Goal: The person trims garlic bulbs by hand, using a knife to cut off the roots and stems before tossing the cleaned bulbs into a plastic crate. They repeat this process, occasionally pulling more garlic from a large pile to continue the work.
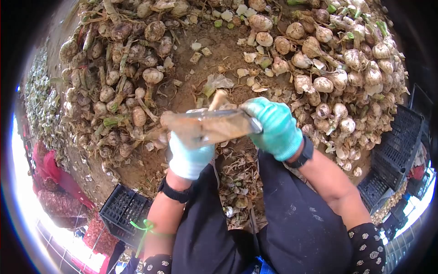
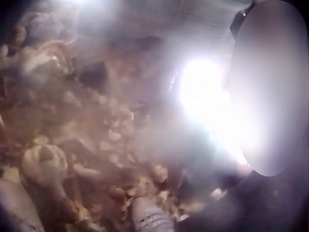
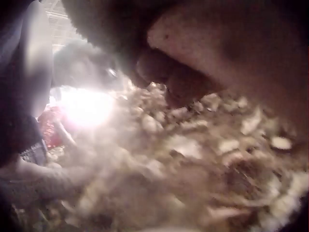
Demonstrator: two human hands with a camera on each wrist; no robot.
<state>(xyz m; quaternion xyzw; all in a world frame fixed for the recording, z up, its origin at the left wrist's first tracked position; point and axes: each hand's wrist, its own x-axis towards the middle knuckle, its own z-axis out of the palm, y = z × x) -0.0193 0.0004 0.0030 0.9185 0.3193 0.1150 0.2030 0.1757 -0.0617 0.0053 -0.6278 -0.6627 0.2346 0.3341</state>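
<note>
My right hand [image 1: 276,125], in a teal glove, grips the right end of a broad, flat brown tool [image 1: 223,128] with a dark metal-looking edge; motion blurs it. The left hand [image 1: 189,157], in a paler glove, is behind and below the tool's left end. The tool hides most of its fingers, so I cannot tell what it holds. A tan stem [image 1: 219,99] sticks up past the tool's upper edge. The left wrist view, hazy with glare, shows a pale ribbed glove finger [image 2: 150,216] and a garlic bulb [image 2: 46,162].
Heaps of garlic lie ahead, a stemmed heap [image 1: 123,68] on the left and another heap [image 1: 351,68] on the right. Between them runs bare soil [image 1: 196,68] with scraps. Dark crates stand at both sides, left crate [image 1: 123,208] and right crate [image 1: 394,141]. Red net sacks [image 1: 59,196] lie far left.
</note>
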